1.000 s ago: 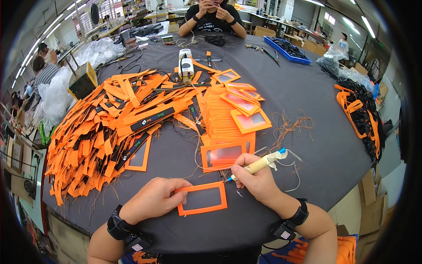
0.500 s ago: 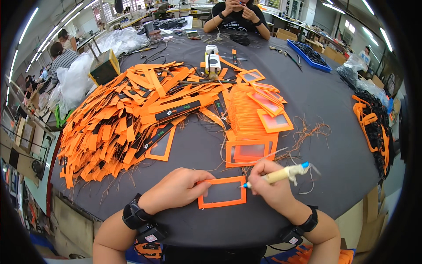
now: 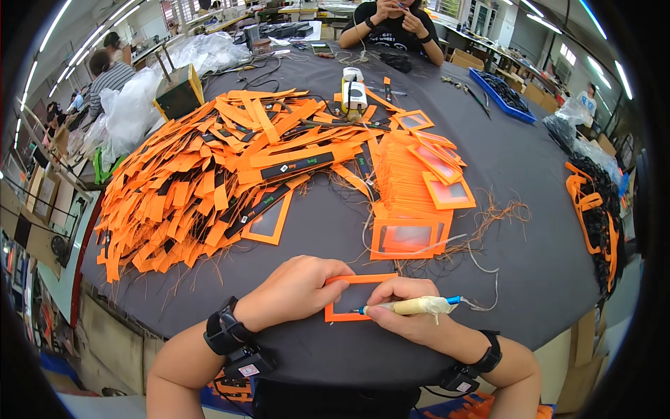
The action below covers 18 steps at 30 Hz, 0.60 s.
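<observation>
An orange-edged rectangular frame with a clear window (image 3: 373, 278) lies flat on the dark tabletop in front of me. My left hand (image 3: 293, 290) pinches its upper left corner between thumb and fingers. In my right hand (image 3: 408, 318) is a pen-like corded tool (image 3: 422, 305) with a cream-wrapped grip and blue ends. Its thin tip points left over the lower part of the window; whether it touches cannot be told. My right fingers cover the frame's right side.
Beyond my hands stands a stack of similar orange frames (image 3: 401, 174). To its left spreads a large heap of orange and black strips (image 3: 188, 188). Loose threads (image 3: 499, 213) lie right of the stack. A blue tray (image 3: 502, 96) sits far right; another person (image 3: 394, 28) works across the table.
My right hand and the tool have moved left and slightly down, from the frame's right edge to over its lower window. My left hand still pinches the corner. The whole view has shifted slightly.
</observation>
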Each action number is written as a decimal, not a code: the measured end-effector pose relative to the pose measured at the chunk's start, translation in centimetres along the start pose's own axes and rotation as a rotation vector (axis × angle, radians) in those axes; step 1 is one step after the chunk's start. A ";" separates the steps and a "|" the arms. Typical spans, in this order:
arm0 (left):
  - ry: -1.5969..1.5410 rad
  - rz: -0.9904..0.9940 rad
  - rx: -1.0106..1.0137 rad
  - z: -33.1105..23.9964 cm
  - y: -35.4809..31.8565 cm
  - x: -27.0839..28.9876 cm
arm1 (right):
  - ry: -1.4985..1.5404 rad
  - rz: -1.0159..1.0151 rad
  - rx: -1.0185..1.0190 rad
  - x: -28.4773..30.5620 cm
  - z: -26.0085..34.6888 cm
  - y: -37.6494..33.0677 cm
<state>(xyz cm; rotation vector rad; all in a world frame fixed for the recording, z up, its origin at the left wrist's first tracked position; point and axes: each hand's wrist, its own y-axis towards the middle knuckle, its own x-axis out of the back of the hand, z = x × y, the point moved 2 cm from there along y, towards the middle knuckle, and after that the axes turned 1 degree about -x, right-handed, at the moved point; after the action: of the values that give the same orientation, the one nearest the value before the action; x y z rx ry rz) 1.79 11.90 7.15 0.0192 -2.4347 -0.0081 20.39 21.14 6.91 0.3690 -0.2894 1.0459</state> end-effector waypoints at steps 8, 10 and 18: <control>-0.007 -0.016 -0.013 0.1 0.0 0.0 | -0.037 0.032 0.086 -0.2 -0.3 0.1; -0.009 -0.019 -0.014 0.0 0.0 0.0 | -0.047 0.042 0.081 -0.2 -0.3 0.1; -0.031 -0.008 0.018 -0.1 0.0 0.1 | -0.068 0.035 0.115 -0.3 -0.1 0.2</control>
<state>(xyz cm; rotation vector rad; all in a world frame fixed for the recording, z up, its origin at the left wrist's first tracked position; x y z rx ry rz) 1.83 11.91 7.30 0.0375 -2.4657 0.0093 20.09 21.02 6.78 0.5055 -0.2977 1.0881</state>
